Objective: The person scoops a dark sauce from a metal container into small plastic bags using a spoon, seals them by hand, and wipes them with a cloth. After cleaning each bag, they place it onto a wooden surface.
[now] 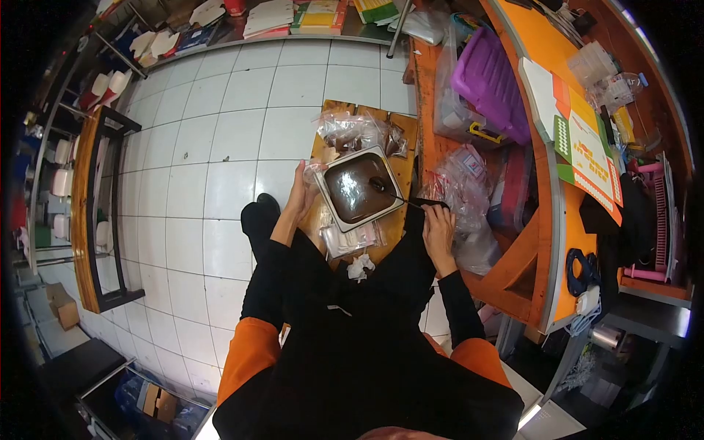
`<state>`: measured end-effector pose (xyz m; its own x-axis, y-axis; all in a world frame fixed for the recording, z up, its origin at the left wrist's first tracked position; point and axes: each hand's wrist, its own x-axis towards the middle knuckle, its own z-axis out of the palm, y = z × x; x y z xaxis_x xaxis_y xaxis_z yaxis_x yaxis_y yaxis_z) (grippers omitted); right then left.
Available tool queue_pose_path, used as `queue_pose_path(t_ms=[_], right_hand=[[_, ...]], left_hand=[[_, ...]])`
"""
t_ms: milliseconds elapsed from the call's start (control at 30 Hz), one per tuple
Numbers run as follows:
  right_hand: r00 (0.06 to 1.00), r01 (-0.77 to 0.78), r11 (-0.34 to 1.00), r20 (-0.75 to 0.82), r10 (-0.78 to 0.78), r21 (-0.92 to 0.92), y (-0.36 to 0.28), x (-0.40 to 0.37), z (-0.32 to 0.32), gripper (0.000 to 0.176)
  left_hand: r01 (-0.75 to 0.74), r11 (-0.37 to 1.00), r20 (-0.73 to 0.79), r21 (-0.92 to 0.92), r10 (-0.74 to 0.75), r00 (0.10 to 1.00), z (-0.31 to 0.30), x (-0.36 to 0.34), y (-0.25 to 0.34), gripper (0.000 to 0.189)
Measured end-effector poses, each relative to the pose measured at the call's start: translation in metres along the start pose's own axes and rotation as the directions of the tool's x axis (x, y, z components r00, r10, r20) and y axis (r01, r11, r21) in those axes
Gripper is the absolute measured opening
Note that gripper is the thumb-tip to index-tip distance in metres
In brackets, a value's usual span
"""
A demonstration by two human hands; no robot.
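Observation:
A rectangular metal pan (402,192) of glossy dark brown sauce (352,192) stands on a low wooden stool (312,220) between my knees. My right hand (440,231) is closed around the black handle of a ladle (396,196), whose bowl sits in the sauce on the pan's right side. At the pan's left rim, my left hand (298,196) holds a small clear plastic bag (314,173); its contents cannot be made out. Behind the pan lie filled clear bags (359,132), some with brown contents. Flat plastic packets (353,240) and a crumpled white tissue (360,267) lie in front.
An orange workbench (543,33) on the right carries printed cartons (579,143) and black scissors (581,270). Below it are a purple lid (491,84) and a heap of plastic bags (466,191). A wooden-topped bench (92,220) stands left on the white tiled floor (227,183).

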<state>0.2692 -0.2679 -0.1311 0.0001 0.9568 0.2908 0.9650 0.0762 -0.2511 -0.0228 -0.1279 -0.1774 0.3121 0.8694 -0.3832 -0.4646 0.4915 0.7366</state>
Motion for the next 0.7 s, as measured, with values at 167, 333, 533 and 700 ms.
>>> queue_pose_path(t_ms=[167, 333, 533, 700], right_hand=[[1.000, 0.012, 1.000, 0.005, -0.011, -0.017, 0.004, -0.004, 0.002, 0.022], [0.999, -0.016, 1.000, 0.034, 0.015, 0.026, 0.007, -0.005, 0.002, 0.020], [0.994, -0.070, 0.993, 0.094, 0.061, 0.092, 0.010, -0.006, 0.001, 0.015], [0.991, -0.105, 0.983, 0.093, 0.092, 0.153, 0.014, -0.009, 0.003, 0.011]], left_hand=[[-0.014, 0.999, 0.045, 0.046, 0.012, 0.999, 0.003, -0.001, 0.002, 0.054], [-0.021, 0.997, 0.060, 0.080, 0.016, 0.998, 0.013, -0.007, 0.006, 0.054], [-0.029, 0.990, 0.048, 0.138, 0.023, 0.999, 0.024, -0.012, 0.009, 0.056], [-0.021, 0.983, 0.064, 0.185, 0.009, 0.998, 0.031, -0.016, 0.015, 0.059]])
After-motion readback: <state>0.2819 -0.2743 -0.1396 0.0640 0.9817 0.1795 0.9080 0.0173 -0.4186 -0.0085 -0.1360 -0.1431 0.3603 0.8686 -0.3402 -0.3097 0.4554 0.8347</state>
